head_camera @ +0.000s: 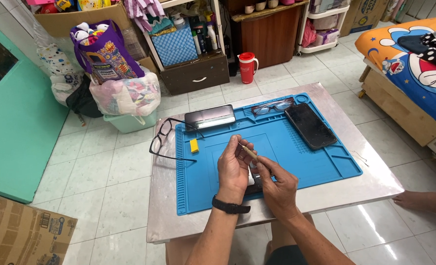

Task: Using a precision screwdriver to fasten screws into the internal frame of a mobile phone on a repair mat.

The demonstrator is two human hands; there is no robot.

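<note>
Pinching a thin tan stick-like tool point(249, 151) above the blue mat point(281, 152), both hands meet mid-worktop; left hand point(233, 169) fingers clamped on its upper end, right hand point(278, 182) fingers clamped lower down; small grey-dark part point(253, 180) lies under the hands, mostly hidden; yellow block point(194, 145) to the left; black glasses point(165, 140) on mat edge; two phones point(210, 117) point(309, 125) & a 2nd pair of specs point(272, 106) at the far side; steel worktop point(370, 184) underneath.

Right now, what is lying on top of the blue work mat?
On the blue mat lie two dark phones, glasses and a small yellow block. The left hand and right hand hold a thin tool, partly covering a dark device underneath.
</note>
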